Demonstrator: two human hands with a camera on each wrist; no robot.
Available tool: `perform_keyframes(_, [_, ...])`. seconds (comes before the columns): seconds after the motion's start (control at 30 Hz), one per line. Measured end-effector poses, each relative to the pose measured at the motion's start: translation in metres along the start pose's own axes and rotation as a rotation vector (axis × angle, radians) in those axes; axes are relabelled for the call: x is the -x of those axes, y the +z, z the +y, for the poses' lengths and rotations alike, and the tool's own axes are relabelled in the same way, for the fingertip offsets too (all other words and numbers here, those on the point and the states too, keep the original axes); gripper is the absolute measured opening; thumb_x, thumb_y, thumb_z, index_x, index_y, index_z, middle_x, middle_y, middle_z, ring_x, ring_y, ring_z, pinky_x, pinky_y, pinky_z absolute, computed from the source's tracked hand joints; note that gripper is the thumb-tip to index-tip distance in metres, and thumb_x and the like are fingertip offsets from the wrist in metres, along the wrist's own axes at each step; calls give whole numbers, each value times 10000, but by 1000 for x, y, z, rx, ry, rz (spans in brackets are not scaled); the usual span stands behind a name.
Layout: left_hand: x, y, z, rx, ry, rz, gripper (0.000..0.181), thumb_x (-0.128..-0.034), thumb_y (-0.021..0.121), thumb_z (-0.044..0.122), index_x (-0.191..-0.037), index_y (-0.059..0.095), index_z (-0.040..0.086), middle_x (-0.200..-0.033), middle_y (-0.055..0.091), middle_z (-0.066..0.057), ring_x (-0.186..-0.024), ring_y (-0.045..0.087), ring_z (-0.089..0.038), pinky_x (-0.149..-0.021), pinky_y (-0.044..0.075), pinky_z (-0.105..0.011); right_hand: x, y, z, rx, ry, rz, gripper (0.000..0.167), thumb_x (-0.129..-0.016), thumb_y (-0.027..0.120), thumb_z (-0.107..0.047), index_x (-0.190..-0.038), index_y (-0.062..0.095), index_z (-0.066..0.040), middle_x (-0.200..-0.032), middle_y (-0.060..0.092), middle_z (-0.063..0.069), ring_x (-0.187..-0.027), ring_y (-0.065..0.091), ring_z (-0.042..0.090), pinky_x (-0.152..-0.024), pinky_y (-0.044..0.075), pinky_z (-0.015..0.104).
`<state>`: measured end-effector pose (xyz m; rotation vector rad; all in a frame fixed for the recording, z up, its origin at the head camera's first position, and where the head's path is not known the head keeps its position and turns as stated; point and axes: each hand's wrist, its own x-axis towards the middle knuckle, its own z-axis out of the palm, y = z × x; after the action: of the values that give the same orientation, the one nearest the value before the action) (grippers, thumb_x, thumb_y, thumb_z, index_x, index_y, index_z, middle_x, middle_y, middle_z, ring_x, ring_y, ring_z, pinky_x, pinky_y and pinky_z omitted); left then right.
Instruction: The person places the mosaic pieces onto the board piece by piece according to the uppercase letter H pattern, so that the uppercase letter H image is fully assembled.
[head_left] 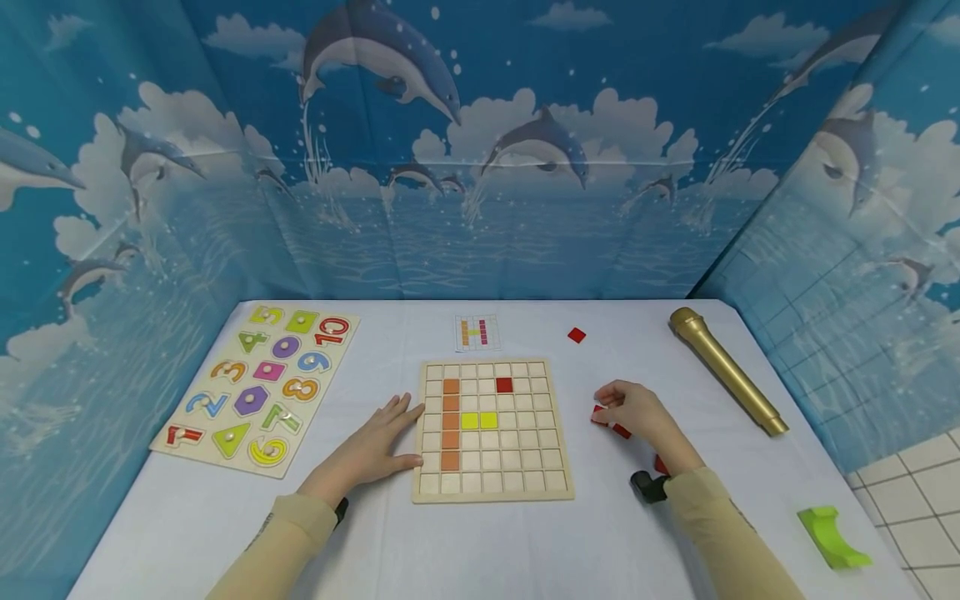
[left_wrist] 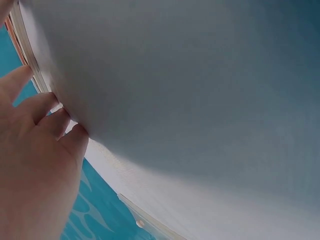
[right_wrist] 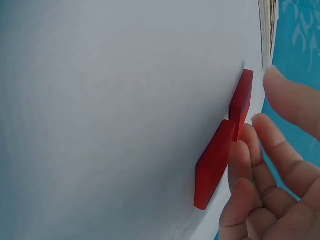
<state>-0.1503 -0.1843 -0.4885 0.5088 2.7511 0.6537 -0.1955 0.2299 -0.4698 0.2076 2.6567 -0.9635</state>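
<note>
My left hand (head_left: 371,446) rests at the left edge of a wooden grid board (head_left: 495,499), its fingers fairly straight. On the board are an orange column of tiles (head_left: 451,439), two yellow tiles (head_left: 479,421) side by side and one red tile (head_left: 504,385). To the board's right, my right hand (head_left: 641,412) reaches down over loose red tiles. Two of these, a nearer tile (right_wrist: 214,167) and a farther tile (right_wrist: 242,102), lie by the fingers in the right wrist view. Thumb and index finger stand apart there, nothing visible between them.
Behind the board lies a small pattern card (head_left: 477,332); a red tile (head_left: 577,335) sits right of it. Another red tile (head_left: 660,465) is partly under the right wrist. A number puzzle (head_left: 255,400), gold microphone (head_left: 726,368) and green curved block (head_left: 832,537) lie toward the sides.
</note>
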Motion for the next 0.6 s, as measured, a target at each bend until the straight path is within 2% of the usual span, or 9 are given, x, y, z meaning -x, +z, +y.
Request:
perform_keyframes(0.1, [-1,1,-1,-1,1,-3,822,-849,735,456,-1520,387,132,-1627,235,-159,-1520,172,-346,-1243,211,-494,0,1,0,9,6,-3,378,-820,795,-157,-1125,634,-1,-976,618,131,-858,549,233,-669,511,273])
perform_keyframes(0.6, [-3,3,-3,1,-4,-10,847,-839,734,478,-1528,373,144,-1635,213,-149,-1525,149,-345,-1246,197,-500,-2,3,-2,38,13,-14,354,-824,779,-98,-1114,600,-3,-977,593,127,-857,539,239,-634,517,252])
